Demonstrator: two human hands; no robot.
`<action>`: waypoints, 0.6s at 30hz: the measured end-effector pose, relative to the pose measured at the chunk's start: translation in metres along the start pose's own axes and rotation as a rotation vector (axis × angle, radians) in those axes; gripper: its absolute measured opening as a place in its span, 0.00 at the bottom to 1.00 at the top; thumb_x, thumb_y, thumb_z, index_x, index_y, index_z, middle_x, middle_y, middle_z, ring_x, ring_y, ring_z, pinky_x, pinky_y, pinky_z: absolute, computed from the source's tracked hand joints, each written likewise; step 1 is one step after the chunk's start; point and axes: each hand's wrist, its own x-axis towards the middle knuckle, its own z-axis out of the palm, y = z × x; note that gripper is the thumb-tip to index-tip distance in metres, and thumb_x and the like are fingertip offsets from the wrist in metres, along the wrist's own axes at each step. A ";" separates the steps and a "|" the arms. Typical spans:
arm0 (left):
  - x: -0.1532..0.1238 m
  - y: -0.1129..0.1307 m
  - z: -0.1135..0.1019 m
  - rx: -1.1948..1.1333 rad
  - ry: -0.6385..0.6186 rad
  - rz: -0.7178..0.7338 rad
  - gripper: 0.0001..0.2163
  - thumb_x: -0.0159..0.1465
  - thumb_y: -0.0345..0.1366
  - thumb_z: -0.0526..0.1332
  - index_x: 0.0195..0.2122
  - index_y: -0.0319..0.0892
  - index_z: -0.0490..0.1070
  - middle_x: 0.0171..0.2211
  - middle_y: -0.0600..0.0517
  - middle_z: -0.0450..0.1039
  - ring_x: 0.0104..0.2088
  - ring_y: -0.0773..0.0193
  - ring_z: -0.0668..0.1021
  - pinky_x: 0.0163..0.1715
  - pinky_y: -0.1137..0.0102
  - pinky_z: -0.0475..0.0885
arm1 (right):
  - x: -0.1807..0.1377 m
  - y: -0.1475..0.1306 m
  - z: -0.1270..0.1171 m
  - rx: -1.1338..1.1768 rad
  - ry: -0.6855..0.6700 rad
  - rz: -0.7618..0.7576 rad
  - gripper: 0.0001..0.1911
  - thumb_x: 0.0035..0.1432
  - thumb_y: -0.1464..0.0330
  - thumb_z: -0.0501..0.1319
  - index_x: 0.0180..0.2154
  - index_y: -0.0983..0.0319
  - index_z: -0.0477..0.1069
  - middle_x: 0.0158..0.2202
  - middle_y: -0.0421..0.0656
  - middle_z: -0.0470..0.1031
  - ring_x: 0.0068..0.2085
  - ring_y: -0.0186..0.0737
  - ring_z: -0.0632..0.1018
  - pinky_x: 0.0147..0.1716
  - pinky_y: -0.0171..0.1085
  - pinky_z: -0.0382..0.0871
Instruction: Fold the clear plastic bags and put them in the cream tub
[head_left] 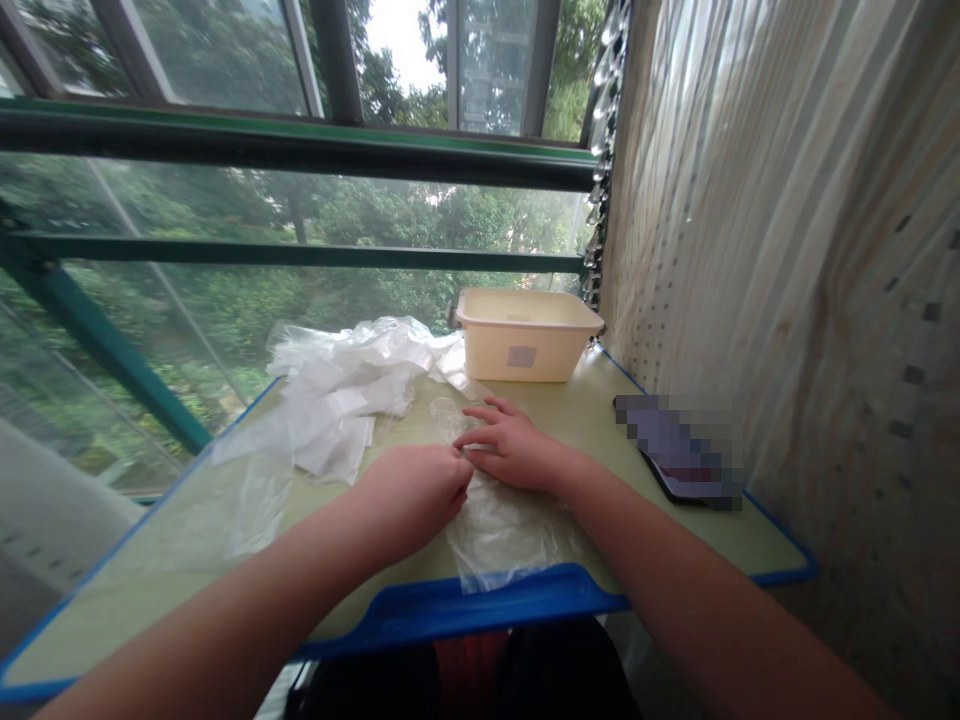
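A clear plastic bag lies fairly flat on the table in front of me, wrinkled, its near end reaching the blue front edge. My right hand rests on its upper part, palm down with the fingers stretched out to the left. Beside it, at the bag's left edge, my left hand is closed with the fingers curled under. The fingertips of that hand are hidden, so what they grip does not show. The two hands almost touch.
A heap of crumpled clear plastic bags covers the table's back left. A cream plastic bin stands at the back. To the right lies a phone, blurred out, near a curtain. The table has a raised blue rim.
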 end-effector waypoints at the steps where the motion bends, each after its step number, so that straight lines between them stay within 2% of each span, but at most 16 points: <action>1: 0.000 -0.001 0.001 0.007 -0.008 0.004 0.09 0.58 0.32 0.51 0.26 0.43 0.70 0.28 0.51 0.74 0.27 0.58 0.75 0.25 0.67 0.64 | 0.001 0.001 0.001 -0.010 0.008 -0.007 0.14 0.56 0.64 0.54 0.43 0.52 0.73 0.56 0.41 0.62 0.60 0.47 0.55 0.57 0.48 0.46; 4: 0.002 -0.002 0.004 0.033 -0.014 0.015 0.09 0.58 0.32 0.52 0.26 0.43 0.70 0.28 0.51 0.74 0.27 0.58 0.76 0.24 0.67 0.64 | 0.003 0.002 0.002 -0.027 0.014 -0.035 0.14 0.57 0.64 0.54 0.44 0.53 0.73 0.56 0.43 0.63 0.59 0.45 0.58 0.57 0.48 0.46; 11: 0.004 0.001 0.014 0.123 0.086 0.062 0.07 0.58 0.30 0.52 0.27 0.42 0.68 0.27 0.51 0.73 0.27 0.56 0.76 0.22 0.67 0.64 | 0.005 0.006 0.002 -0.024 -0.025 -0.071 0.17 0.60 0.69 0.50 0.47 0.55 0.71 0.55 0.42 0.65 0.57 0.41 0.61 0.56 0.43 0.51; 14: 0.005 0.002 0.015 0.117 0.079 0.090 0.08 0.59 0.31 0.51 0.27 0.42 0.68 0.26 0.50 0.73 0.27 0.57 0.76 0.23 0.67 0.65 | 0.006 0.007 0.004 -0.023 -0.026 -0.070 0.17 0.60 0.69 0.50 0.47 0.55 0.71 0.55 0.41 0.65 0.56 0.40 0.61 0.56 0.43 0.52; 18: 0.002 0.002 0.010 0.058 0.029 0.065 0.10 0.60 0.35 0.50 0.27 0.42 0.69 0.27 0.50 0.73 0.28 0.57 0.76 0.24 0.67 0.64 | 0.005 0.006 0.003 0.005 0.004 -0.054 0.16 0.58 0.68 0.52 0.46 0.54 0.71 0.58 0.40 0.60 0.59 0.44 0.57 0.57 0.45 0.49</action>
